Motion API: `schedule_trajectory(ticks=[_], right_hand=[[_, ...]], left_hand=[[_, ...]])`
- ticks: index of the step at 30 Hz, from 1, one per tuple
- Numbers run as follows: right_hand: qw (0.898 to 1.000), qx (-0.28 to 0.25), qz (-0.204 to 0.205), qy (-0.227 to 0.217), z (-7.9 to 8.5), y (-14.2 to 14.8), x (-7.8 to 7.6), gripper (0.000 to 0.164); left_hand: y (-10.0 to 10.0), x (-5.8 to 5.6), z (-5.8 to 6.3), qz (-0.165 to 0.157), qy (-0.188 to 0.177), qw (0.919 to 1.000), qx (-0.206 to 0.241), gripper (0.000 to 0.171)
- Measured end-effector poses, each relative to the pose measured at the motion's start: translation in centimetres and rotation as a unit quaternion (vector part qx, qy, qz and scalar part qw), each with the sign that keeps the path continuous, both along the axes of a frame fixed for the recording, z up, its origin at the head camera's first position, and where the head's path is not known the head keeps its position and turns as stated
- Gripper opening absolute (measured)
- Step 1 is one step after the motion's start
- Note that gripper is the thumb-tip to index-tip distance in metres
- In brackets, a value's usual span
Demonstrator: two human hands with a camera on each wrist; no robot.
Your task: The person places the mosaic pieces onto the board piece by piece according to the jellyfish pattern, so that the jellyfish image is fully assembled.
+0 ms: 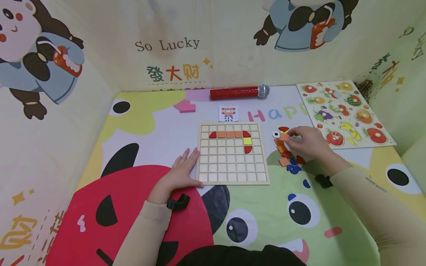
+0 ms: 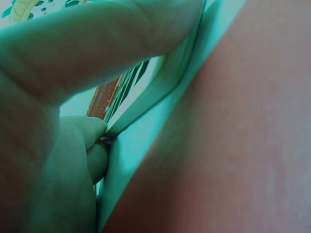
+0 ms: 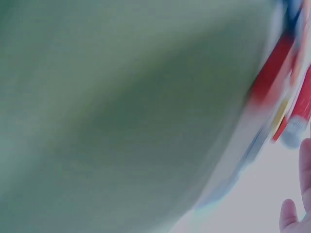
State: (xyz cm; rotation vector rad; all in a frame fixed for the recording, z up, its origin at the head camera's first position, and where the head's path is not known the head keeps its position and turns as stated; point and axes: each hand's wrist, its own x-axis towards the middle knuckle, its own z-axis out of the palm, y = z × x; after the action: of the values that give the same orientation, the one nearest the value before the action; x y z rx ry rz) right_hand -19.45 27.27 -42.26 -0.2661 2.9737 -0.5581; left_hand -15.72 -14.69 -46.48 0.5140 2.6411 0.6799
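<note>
Head cam: left hand, fingers spread, braces the near side of the grid board, probably so it won't slide, while the right hand seems to pinch an orange tile, loose pieces right by its fingertips for easy reach. Left wrist cam shows thumb and fingers along the board's edge; right wrist cam's too blurry to tell the grip.

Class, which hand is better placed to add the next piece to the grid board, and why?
Probably the right hand: it is at the loose pieces and pinches an orange piece. The left hand rests at the left edge of the grid board, across from those pieces.
</note>
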Motion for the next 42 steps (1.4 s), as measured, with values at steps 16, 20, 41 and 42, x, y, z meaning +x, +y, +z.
schedule_trajectory(ticks=[16, 20, 41, 42], right_hand=[[0.999, -0.028, 0.039, 0.005, 0.2, -8.8, -0.3, 0.032], [0.999, -0.007, 0.047, 0.011, 0.0, -10.1, -0.5, 0.03], [0.992, 0.104, 0.066, -0.005, -1.0, -13.1, -0.6, 0.033], [0.992, 0.104, 0.065, -0.004, -1.0, -13.1, -0.5, 0.032]], left_hand=[[0.1, -0.1, 0.1, -0.007, -0.001, 1.0, 0.005, 0.112], [0.1, -0.1, 0.0, -0.007, 0.001, 1.0, 0.003, 0.113], [0.0, 0.0, 0.4, -0.003, 0.001, 1.0, 0.001, 0.114], [0.0, 0.0, 0.4, -0.003, 0.002, 1.0, 0.002, 0.114]])
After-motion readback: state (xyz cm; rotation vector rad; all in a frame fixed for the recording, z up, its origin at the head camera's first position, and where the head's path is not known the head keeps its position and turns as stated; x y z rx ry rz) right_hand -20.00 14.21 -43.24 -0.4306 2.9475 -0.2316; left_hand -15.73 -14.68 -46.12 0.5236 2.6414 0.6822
